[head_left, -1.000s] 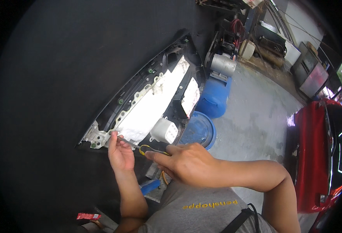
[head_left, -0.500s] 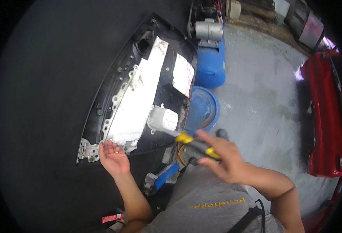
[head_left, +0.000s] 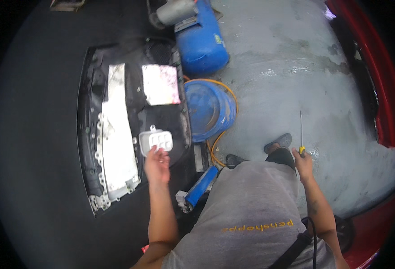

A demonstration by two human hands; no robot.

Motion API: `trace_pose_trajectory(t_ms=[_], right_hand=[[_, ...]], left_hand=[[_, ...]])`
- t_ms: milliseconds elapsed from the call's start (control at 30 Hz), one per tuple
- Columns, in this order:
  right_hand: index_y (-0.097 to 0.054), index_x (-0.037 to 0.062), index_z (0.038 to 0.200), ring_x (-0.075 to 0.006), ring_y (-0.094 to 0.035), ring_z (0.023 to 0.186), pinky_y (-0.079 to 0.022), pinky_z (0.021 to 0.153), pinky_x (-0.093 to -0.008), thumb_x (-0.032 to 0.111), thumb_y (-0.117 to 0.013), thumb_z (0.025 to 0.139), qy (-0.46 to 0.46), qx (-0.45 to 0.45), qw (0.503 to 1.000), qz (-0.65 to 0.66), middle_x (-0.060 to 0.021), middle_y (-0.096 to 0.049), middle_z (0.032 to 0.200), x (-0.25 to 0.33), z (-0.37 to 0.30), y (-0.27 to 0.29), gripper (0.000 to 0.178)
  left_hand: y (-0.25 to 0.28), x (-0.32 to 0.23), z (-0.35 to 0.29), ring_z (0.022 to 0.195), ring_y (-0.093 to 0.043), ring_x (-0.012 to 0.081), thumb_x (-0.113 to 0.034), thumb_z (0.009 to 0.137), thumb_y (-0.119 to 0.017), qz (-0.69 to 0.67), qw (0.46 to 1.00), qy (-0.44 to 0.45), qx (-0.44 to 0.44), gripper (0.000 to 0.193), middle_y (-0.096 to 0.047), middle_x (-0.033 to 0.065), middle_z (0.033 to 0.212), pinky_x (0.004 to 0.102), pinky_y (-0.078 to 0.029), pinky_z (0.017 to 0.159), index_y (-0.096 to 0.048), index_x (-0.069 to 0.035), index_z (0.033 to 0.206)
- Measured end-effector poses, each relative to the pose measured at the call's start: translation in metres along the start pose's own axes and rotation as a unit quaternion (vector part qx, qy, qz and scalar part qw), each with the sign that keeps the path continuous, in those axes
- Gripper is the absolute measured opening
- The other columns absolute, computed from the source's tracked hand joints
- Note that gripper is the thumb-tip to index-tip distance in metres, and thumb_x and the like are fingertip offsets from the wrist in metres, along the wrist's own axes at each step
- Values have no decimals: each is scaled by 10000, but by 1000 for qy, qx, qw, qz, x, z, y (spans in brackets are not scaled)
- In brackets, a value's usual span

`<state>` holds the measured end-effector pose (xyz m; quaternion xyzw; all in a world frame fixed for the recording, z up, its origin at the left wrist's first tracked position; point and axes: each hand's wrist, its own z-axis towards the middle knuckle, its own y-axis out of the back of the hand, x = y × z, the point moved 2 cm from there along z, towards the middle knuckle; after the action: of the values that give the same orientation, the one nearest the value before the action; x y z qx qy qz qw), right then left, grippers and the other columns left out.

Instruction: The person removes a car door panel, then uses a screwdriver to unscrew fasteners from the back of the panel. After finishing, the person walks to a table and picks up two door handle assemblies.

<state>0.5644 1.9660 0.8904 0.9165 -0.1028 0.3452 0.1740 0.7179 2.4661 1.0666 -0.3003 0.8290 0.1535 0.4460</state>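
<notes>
My left hand is at the near edge of a white box-shaped plastic part, its thumb and fingers closed on that edge. The part has a raised grid face and a tab with a hole, and it sits over a large dark car trim panel. Out to the right, my right hand is closed around the yellow-and-black handle of a screwdriver. Its thin shaft points away from me, above the grey floor. A long white pad and a smaller stained white pad lie on the panel.
A blue air compressor tank stands beyond the panel's right side. Nearer are a blue drum, an orange hose and a blue tubular object. A red car body part stands along the far right.
My view has swung to the right. My right hand has drawn the screwdriver away from the panel to the right. My left hand has gone from the panel's near end to the white plastic part.
</notes>
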Motion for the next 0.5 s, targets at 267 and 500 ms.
trace_pose_trajectory(t_ms=[267,500], right_hand=[[-624,2,1203,-435,-686,976,-547,829,-501,339,-707,904,-45,-83,927,-362,-238,-721,1032,-152,21,169,458],[-589,85,1287,-347,-713,917,-556,808,-454,469,-618,963,-180,-48,954,-235,-179,-729,995,-211,-10,229,502]], left_hand=[[-214,208,-24,882,-681,185,-330,968,-679,576,709,-93,395,322,-705,97,975,317,-539,761,-648,-64,1147],[-314,338,57,871,-684,199,-289,919,-732,643,586,-63,490,295,-732,109,971,351,-547,775,-701,-21,1039]])
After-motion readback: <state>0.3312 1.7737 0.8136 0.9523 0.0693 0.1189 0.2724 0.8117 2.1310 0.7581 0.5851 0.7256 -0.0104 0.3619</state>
